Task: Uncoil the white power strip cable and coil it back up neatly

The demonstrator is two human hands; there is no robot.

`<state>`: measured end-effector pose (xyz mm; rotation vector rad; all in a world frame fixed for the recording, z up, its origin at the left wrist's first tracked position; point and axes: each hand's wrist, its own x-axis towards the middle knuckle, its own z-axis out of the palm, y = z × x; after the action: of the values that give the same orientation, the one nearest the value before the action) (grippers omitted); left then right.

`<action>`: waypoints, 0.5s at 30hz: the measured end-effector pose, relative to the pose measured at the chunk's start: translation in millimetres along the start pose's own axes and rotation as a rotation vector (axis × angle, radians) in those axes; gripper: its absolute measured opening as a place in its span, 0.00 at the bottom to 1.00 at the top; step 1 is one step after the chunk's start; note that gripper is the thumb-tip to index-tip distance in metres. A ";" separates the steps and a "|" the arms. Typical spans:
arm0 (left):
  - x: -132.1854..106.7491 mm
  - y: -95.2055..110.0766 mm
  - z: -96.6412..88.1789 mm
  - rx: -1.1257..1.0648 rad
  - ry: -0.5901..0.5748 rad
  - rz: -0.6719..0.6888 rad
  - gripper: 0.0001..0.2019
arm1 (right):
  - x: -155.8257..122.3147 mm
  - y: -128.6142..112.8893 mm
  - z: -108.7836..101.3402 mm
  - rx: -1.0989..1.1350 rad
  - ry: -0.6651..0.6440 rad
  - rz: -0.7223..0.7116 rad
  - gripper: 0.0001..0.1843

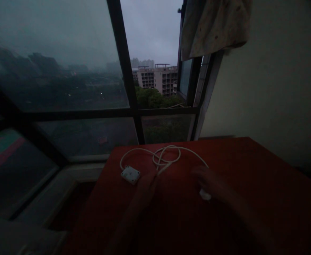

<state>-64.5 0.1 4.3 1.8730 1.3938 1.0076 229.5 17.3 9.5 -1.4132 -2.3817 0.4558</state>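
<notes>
A white cable (168,154) lies looped on the red table (251,170), with a flat white square block (130,174) at its left end. My left hand (148,182) rests on the table beside the cable's loose middle strand; its fingers are too dark to read. My right hand (207,180) lies over the cable's right end, next to a small white piece (205,194) that shows under the palm. Whether it grips that piece is unclear.
A large dark-framed window (128,88) stands behind the table, with buildings and trees outside. A pale cloth (213,24) hangs at the top right against a plain wall (272,88). A sill and a gap lie left of the table.
</notes>
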 end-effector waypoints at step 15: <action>11.7 -29.4 -19.7 -0.560 0.535 -0.283 0.20 | 114.1 -68.1 55.3 -0.041 -0.065 0.024 0.19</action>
<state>-94.3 19.8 -6.3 1.0070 1.4065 1.6150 100.7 81.5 3.3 -1.4677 -2.4404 0.4681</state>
